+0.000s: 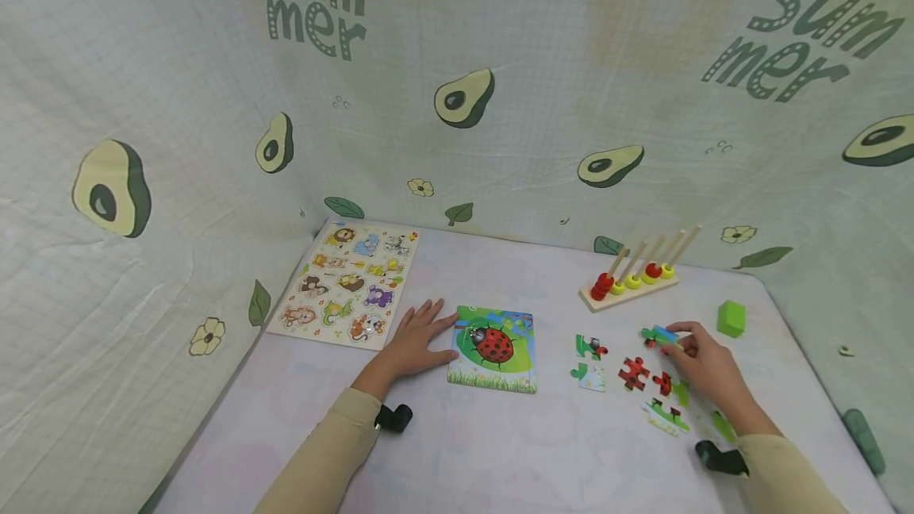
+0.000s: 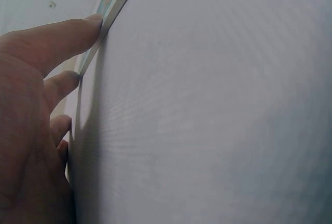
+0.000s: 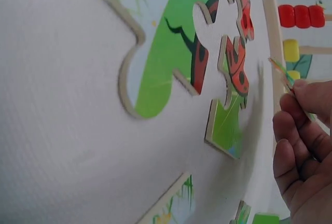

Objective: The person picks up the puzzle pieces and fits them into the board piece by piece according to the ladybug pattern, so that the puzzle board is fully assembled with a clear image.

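Observation:
A square board with a ladybug picture point(image 1: 524, 355) lies flat in the middle of the table. At its left edge rests my left hand point(image 1: 416, 346), thumb and forefinger touching the side, fingers spread. In the left wrist view the thumb point(image 2: 78, 35) meets the thin edge of the board point(image 2: 118, 6). My right hand point(image 1: 707, 367) pinches a blue and green puzzle piece point(image 1: 666, 335) between thumb and fingers, tilted above the table. Loose puzzle pieces lie near it: a red one point(image 1: 633, 373), a red and green one point(image 1: 664, 384), a grass one point(image 1: 664, 417) and several others.
At the back left lies an animal puzzle board point(image 1: 328, 320). A wooden peg stand point(image 1: 635, 293) with red and yellow beads stands at the back right, a green block point(image 1: 731, 319) to its right. Patterned cloth point(image 1: 528, 157) walls the table's back and sides.

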Available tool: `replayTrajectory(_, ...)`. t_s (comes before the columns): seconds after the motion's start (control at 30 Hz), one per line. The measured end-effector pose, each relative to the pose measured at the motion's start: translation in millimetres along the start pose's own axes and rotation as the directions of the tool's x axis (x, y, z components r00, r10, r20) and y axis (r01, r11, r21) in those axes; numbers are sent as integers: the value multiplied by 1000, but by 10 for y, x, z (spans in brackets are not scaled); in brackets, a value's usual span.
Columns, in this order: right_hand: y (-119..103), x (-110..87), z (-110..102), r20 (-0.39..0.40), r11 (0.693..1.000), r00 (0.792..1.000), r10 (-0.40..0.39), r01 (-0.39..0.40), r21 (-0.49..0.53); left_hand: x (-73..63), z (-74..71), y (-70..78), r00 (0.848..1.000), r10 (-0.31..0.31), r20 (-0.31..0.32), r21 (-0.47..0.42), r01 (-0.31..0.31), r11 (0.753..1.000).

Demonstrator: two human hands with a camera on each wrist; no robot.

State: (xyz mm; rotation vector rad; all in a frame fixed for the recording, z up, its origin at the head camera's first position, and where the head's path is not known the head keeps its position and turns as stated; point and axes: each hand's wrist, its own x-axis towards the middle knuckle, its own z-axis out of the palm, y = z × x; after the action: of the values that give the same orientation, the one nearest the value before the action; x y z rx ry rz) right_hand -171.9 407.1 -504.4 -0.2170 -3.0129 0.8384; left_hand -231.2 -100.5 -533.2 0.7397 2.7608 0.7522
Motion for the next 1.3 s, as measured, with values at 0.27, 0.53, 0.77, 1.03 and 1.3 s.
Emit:
replayTrajectory(0.27, -133, -24, 43, 13, 997, 997, -78, 78, 13, -1, -3, 3, 1000, 2, 0, 6, -2, 1000)
replayTrajectory(0.53, -330, -70, 74, 24, 985, 986, -167, 166, 44, 5, -2, 1, 1000, -1, 5, 3, 1, 1000)
replayTrajectory(0.77, -491, -72, 142, 51, 985, 986, -159, 155, 80, 5, 4, -7, 1000, -5, 5, 8, 5, 1000)
replayTrajectory(1.03, -665, -84, 222, 60, 978, 982, -180, 172, 121, -11, -11, 21, 1000, -7, 6, -1, 7, 1000)
replayTrajectory(1.3, -820, -55, 316, 52, 965, 973, -224, 214, 152, -4, -14, 11, 1000, -11, 13, 3, 11, 1000)
